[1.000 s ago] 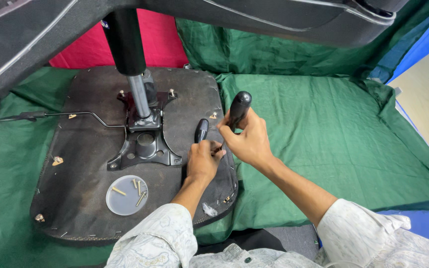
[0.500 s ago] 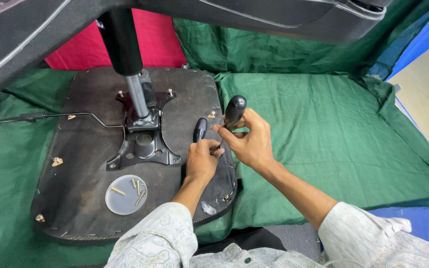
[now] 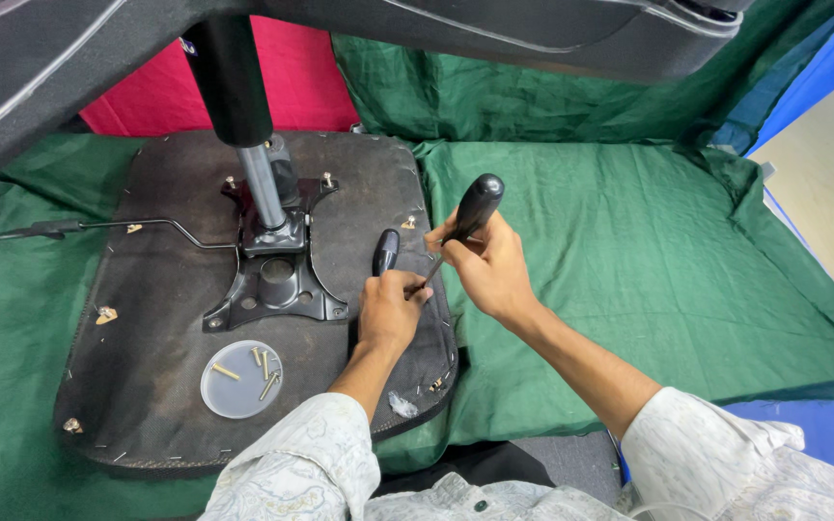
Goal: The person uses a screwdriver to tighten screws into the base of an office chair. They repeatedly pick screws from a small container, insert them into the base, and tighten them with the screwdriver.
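Observation:
My right hand point(image 3: 490, 267) grips a black-handled screwdriver point(image 3: 476, 207), its handle tilted up and to the right, its shaft pointing down-left toward my left hand. My left hand point(image 3: 390, 307) rests on the right part of the upturned black seat base point(image 3: 156, 376), fingers pinched at the screwdriver's tip; what they hold is hidden. A black lever knob point(image 3: 385, 252) stands just above my left hand. The metal mounting plate point(image 3: 277, 285) with the gas-lift column point(image 3: 253, 164) sits left of both hands.
A round clear lid point(image 3: 240, 378) holding several brass screws lies on the seat base near my left forearm. A thin wire lever point(image 3: 98, 228) runs left from the plate. Green cloth point(image 3: 629, 260) covers the floor; a dark chair part point(image 3: 533, 29) overhangs the top.
The right hand has tilted the screwdriver slightly and shifted a little to the right; the left hand stays at its tip on the seat base.

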